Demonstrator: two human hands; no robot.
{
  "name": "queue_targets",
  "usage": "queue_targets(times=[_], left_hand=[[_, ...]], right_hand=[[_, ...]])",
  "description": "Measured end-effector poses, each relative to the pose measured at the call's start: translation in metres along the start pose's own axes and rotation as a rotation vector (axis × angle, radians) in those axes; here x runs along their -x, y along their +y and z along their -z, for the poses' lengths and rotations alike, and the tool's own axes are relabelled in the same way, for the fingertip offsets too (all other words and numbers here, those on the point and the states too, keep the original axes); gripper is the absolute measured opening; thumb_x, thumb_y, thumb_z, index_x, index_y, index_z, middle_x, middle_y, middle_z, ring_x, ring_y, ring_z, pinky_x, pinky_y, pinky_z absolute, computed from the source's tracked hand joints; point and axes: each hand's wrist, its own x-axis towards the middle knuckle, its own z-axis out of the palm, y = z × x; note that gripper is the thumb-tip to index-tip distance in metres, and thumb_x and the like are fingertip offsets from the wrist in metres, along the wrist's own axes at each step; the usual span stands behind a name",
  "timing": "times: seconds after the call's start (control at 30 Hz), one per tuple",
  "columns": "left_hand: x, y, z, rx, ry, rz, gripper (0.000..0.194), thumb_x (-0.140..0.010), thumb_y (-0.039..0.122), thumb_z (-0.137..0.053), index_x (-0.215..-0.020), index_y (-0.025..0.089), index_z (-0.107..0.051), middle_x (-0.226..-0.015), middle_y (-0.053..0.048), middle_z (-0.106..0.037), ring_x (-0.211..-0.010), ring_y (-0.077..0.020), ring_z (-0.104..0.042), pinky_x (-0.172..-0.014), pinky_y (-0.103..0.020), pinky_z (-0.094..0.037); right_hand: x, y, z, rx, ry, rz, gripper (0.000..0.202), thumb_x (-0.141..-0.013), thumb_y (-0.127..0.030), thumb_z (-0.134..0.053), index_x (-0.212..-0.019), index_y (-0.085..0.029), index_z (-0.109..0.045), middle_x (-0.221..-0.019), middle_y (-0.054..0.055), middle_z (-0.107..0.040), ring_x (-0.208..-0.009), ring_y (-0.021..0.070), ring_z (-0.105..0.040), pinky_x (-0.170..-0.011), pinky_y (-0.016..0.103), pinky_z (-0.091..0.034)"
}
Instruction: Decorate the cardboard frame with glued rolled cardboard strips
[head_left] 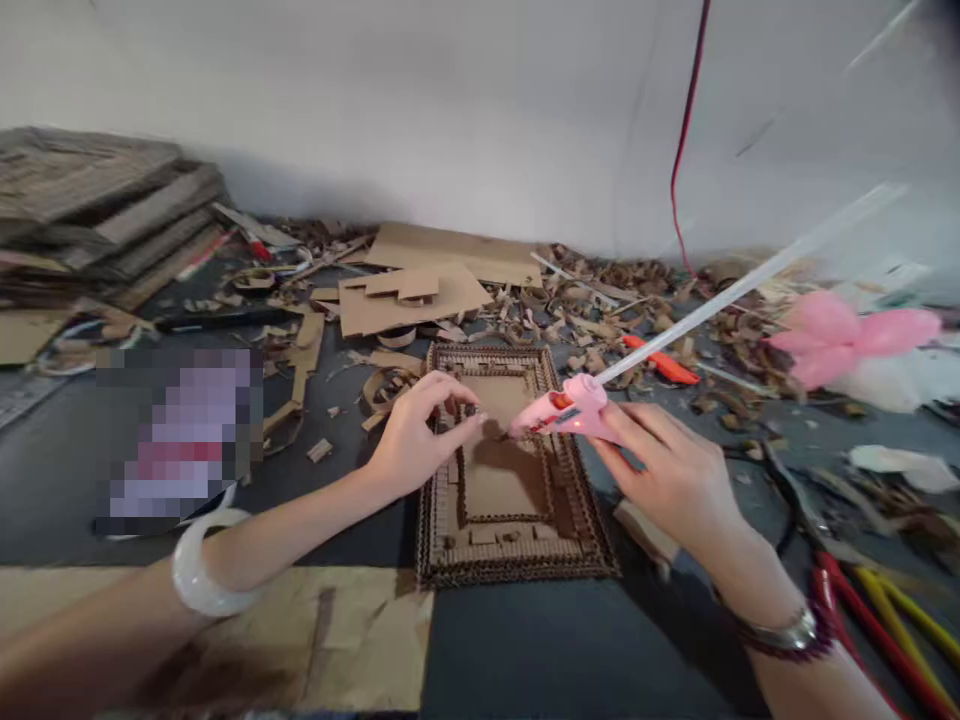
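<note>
A rectangular cardboard frame [510,470] with corrugated edging lies flat on the dark work surface [525,650] in front of me. My left hand [420,430] rests on the frame's upper left part, fingertips pinching a small cardboard piece [466,410]. My right hand [675,470] grips a pink glue gun [570,410] with a long clear glue stick [750,280] sticking out behind it. The gun's nozzle points left, close to my left fingertips over the frame.
Cardboard scraps [600,300] litter the back of the surface. Cut cardboard sheets [409,295] lie behind the frame, a cardboard stack [105,210] at far left. An orange cutter [664,365], a red cable [686,140] and coloured wires [885,620] lie to the right.
</note>
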Motion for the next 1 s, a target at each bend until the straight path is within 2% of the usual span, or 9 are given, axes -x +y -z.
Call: queue_targets(times=[0.27,0.47,0.83,1.0], left_hand=[[-0.003,-0.002,-0.002,-0.015,0.033,-0.031,0.005,-0.076,0.018,-0.061,-0.082,0.017,-0.059,-0.081,-0.002,-0.055,-0.067,-0.0115,-0.050,-0.062,-0.025,-0.042],[-0.002,-0.003,-0.003,-0.025,0.060,-0.058,0.006,-0.076,0.018,-0.062,-0.082,0.017,-0.060,-0.080,-0.001,-0.055,-0.067,-0.0112,-0.050,-0.061,-0.024,-0.041],[-0.002,-0.004,-0.004,-0.015,0.054,-0.056,0.006,-0.076,0.017,-0.061,-0.081,0.017,-0.060,-0.081,-0.002,-0.056,-0.068,-0.0115,-0.051,-0.062,-0.024,-0.042],[-0.002,-0.004,-0.003,-0.024,0.044,-0.052,0.006,-0.076,0.018,-0.061,-0.082,0.017,-0.059,-0.081,-0.001,-0.055,-0.069,-0.0115,-0.051,-0.063,-0.025,-0.042]], right_hand=[[-0.001,-0.003,0.004,-0.020,-0.012,-0.014,0.015,-0.079,-0.015,-0.058,-0.095,-0.014,-0.059,-0.077,0.004,-0.063,-0.066,0.0137,-0.059,-0.060,0.024,-0.044],[0.003,-0.002,-0.004,-0.041,0.020,-0.057,0.018,-0.079,-0.020,-0.060,-0.095,-0.013,-0.058,-0.079,0.005,-0.063,-0.068,0.0146,-0.060,-0.061,0.024,-0.046],[0.003,-0.005,-0.005,-0.041,-0.002,-0.116,0.021,-0.078,-0.023,-0.061,-0.096,-0.014,-0.057,-0.080,0.005,-0.063,-0.060,0.0124,-0.057,-0.055,0.023,-0.045],[0.002,-0.006,-0.006,-0.040,0.004,-0.109,0.020,-0.078,-0.023,-0.060,-0.096,-0.014,-0.057,-0.079,0.005,-0.063,-0.061,0.0130,-0.059,-0.056,0.023,-0.045]])
